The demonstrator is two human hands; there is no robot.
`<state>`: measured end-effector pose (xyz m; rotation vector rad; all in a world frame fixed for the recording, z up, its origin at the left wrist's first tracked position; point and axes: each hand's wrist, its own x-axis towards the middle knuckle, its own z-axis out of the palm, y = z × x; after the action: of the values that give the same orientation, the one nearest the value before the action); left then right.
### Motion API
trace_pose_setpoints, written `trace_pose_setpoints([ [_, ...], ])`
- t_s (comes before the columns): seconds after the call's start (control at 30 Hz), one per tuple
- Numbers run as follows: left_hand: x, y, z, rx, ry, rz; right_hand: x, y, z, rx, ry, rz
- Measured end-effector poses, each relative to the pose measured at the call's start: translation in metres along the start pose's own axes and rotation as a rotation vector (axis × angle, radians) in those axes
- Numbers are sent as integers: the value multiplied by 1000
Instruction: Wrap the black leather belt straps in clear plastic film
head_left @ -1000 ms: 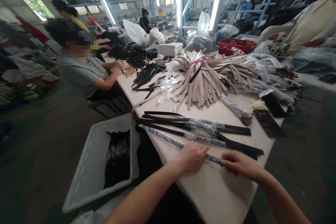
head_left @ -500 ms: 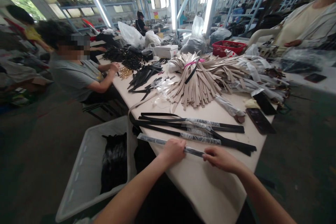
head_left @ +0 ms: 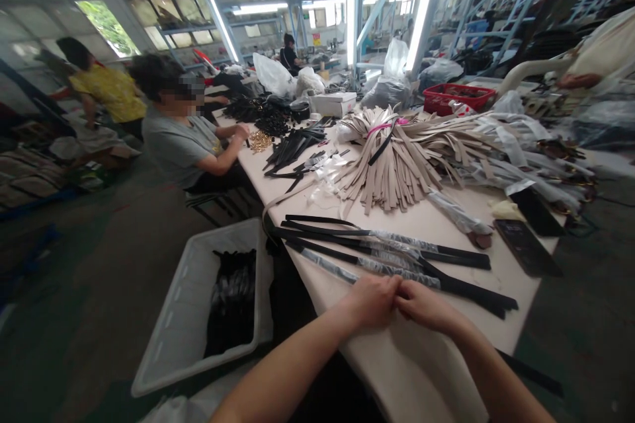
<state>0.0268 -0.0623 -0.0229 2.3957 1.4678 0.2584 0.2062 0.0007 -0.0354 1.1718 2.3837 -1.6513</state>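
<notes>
A narrow black strap (head_left: pixel 330 266) in clear plastic film runs from the table's left edge into my hands. My left hand (head_left: pixel 376 302) is closed round it. Right beside it, touching it at the fingertips, my right hand (head_left: pixel 424 305) pinches the strap near its end, which the fingers hide. Just beyond my hands lie several black straps (head_left: pixel 466 285), some partly wrapped in clear film, side by side across the white tabletop (head_left: pixel 391 363).
Behind the straps spreads a big bundle of beige straps (head_left: pixel 381 178). A phone (head_left: pixel 526 248) lies at the right edge. Below left stands a white bin (head_left: pixel 173 317) holding black straps (head_left: pixel 233 304). A co-worker (head_left: pixel 183 139) sits at the left side; a red basket (head_left: pixel 456 99) is at the back.
My hands, apart along the strap before, have come together near its right end. The view has turned left, so the scene sits further right.
</notes>
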Motion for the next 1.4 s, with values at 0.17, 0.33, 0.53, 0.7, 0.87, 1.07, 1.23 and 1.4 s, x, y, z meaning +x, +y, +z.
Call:
trace_pose_setpoints([
  [0.17, -59, -59, -25, -48, 485, -251, -15, 7, -27, -291, 106, -19],
  [0.33, -113, -164, -34, -301, 634, -1023, -17, -2, -19, -554, 284, 50],
  [0.53, -113, -187, -37, -459, 559, -908, 34, -80, 62, -519, 512, -114],
  [0.7, -116, -199, -36, -267, 607, -1044, 102, -125, 104, -520, 454, -186],
  [0.87, -111, -218, -29, -520, 638, -896, 123, -117, 109, -478, 544, -127],
  [1.07, -115, -179, -36, -703, 630, -796, 115, -126, 112, -482, 509, -248],
  [1.23, -134, -114, -69, -704, 760, -600, 114, -152, 127, -614, 492, -312],
  [1.4, -173, -125, -102, -698, 1054, -705, 93, -130, 97, -698, 540, -344],
])
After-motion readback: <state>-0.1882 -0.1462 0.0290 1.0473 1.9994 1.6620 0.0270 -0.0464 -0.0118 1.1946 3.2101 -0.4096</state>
